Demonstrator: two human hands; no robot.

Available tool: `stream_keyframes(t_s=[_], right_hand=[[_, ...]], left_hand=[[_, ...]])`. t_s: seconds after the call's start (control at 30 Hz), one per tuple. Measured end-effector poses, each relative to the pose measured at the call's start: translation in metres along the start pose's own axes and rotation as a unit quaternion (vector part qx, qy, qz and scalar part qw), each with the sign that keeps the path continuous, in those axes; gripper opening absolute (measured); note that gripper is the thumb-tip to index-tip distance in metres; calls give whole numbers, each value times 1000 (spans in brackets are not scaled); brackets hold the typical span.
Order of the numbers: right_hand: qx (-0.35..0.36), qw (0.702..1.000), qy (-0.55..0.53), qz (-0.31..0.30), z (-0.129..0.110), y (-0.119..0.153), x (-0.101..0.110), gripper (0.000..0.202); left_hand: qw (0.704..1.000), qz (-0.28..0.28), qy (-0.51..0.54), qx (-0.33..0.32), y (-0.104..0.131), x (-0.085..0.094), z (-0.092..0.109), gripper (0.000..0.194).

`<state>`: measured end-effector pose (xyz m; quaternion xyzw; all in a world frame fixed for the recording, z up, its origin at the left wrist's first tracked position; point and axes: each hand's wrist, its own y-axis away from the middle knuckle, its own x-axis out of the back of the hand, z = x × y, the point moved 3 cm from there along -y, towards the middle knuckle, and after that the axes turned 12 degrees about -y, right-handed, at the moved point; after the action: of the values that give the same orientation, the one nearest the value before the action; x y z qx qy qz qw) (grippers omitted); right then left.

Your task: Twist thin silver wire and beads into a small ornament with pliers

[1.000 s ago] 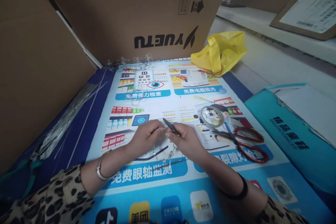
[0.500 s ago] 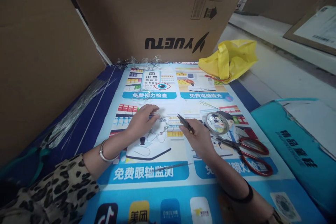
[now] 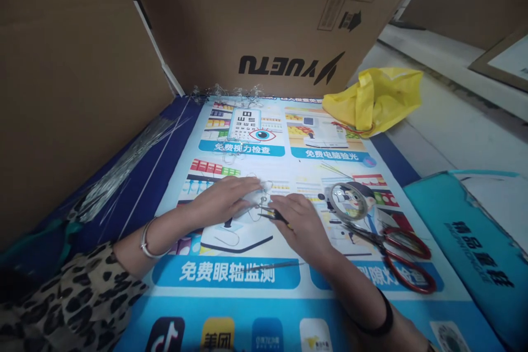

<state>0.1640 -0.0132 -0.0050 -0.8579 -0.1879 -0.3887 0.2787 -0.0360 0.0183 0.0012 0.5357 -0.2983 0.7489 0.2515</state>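
Note:
My left hand [image 3: 226, 199], with a silver bangle at the wrist, pinches a thin wire piece with clear beads [image 3: 264, 198] over the printed poster. In my right hand [image 3: 305, 228] is a pair of small dark-jawed pliers [image 3: 277, 216], pointing left. The pliers' tips reach the beaded wire just beside my left fingers; whether they grip it is too small to tell. A bent loose wire [image 3: 226, 239] lies below my left hand. Another beaded wire piece [image 3: 234, 148] rests on the poster further back.
Red-handled scissors [image 3: 406, 258] and a roll of clear tape [image 3: 348, 202] lie to the right. A bundle of straight wires [image 3: 124, 176] is at left, beside teal-handled pliers [image 3: 61, 236]. Cardboard [image 3: 264, 16] walls the back; a yellow bag [image 3: 377, 100] and teal box [image 3: 470, 231] stand right.
My hands have come together. The pliers have moved to the beaded wire, and my left hand has shifted right and closed on it. The view has turned slightly left.

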Motion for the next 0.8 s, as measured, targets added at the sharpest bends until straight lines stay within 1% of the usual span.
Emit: stream_keyframes(t_s=[0.07,0.17,0.3,0.37,0.43,0.53,0.63,0.73,0.8], right_hand=[[8,999,21,-33,-3,0,-4,24],[9,997,45,-59,-6,0,-5,23],[14,996,53,-67,-9,-1,-2,21],[19,996,54,-75,-11,-1,-2,20],[25,994,61,-85,-12,0,-3,20],[35,993,72,-91,-13,1,-3,20],[43,992,76,-95,-14,2,-2,20],[48,990,84,-98,-14,3,1,21],[52,990,89,-101,-13,3,1,21]], left_hand=[[1000,-23,-11,-9,0,-2,-1,51],[999,-33,2,-4,0,-2,-5,57],[998,1,66,25,-3,2,-9,48],[996,13,78,36,-5,3,-9,42],[997,11,70,42,-5,2,-7,41],[998,9,42,51,-4,-2,-6,43],[999,-12,6,50,-4,-5,-7,45],[998,-39,-20,44,-4,-3,-9,50],[998,-46,-21,41,-5,0,-10,55]])
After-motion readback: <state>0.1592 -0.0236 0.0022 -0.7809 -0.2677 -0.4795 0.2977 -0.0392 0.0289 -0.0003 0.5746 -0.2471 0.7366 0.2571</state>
